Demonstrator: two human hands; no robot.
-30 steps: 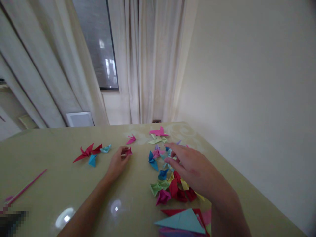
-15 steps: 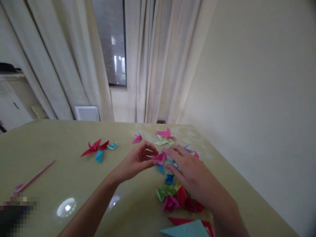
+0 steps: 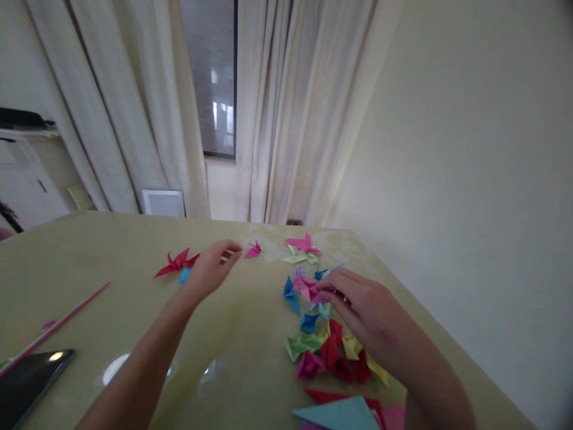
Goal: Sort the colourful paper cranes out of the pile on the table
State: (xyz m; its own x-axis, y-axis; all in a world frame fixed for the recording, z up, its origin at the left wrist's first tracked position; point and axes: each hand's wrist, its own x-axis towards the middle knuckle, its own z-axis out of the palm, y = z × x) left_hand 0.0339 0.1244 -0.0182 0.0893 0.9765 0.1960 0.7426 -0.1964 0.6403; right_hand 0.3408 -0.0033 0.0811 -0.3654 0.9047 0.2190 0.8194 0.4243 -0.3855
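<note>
My left hand (image 3: 209, 269) hovers over the table beside a red paper crane (image 3: 173, 263) and a small blue folded piece (image 3: 183, 276). Its fingers are loosely apart and nothing shows in them. A small magenta folded piece (image 3: 253, 250) lies just beyond its fingertips. My right hand (image 3: 364, 304) rests at the pile of coloured folded paper pieces (image 3: 329, 352). Its fingertips pinch a pink folded piece (image 3: 308, 287) at the pile's far end. Blue (image 3: 290, 294), green (image 3: 301, 344) and red pieces lie around it.
A pink and a pale green folded piece (image 3: 301, 249) lie at the far side of the table (image 3: 111, 239). A thin pink stick (image 3: 62, 318) and a dark phone (image 3: 29, 382) lie at the left. Flat paper sheets (image 3: 340, 413) sit at the near edge. A wall runs close on the right.
My hands met at the pink piece half a second ago. Since then my left hand has swung left toward the red crane, and my right hand keeps the pink piece.
</note>
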